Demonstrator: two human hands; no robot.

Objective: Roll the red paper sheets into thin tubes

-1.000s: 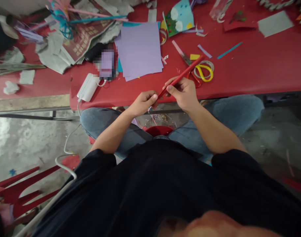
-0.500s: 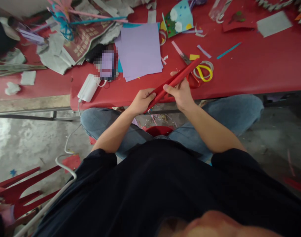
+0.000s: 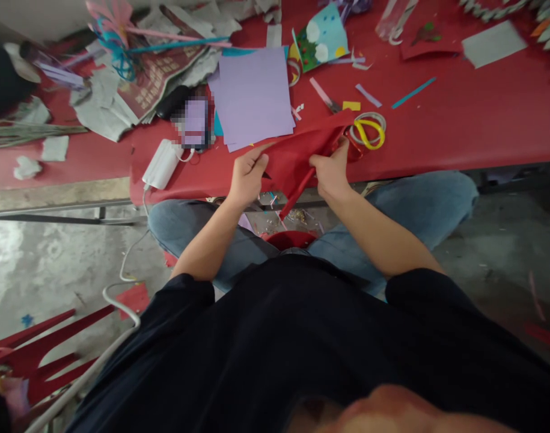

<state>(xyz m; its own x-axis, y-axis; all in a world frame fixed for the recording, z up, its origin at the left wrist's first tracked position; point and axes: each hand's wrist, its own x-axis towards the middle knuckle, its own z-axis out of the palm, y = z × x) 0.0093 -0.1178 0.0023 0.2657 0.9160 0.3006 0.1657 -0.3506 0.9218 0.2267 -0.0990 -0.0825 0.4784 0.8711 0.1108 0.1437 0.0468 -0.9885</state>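
Note:
A red sheet of paper (image 3: 289, 157) is stretched between my hands above the table's front edge, partly opened out, with a narrow folded strip along its near side. My left hand (image 3: 247, 173) pinches its left end between thumb and fingers. Around the right part of the sheet, beside the folded strip, my right hand (image 3: 333, 169) is closed; some of its fingers are hidden behind the paper. Just beyond the right hand lie yellow-handled scissors (image 3: 372, 136), their blades partly covered by the red sheet.
On the red table (image 3: 437, 132) are stacked purple sheets (image 3: 255, 96), a white power bank (image 3: 161, 165) with a cable, a pixelated phone (image 3: 196, 120), a painted card (image 3: 322, 37), paper strips and crumpled newspaper (image 3: 101, 108). Under the edge, a red bin (image 3: 290, 239) stands between the knees.
The red paper, a narrow folded band before, is now spread open into a wider sheet. My left hand has moved slightly left and up; my right hand still holds the right side.

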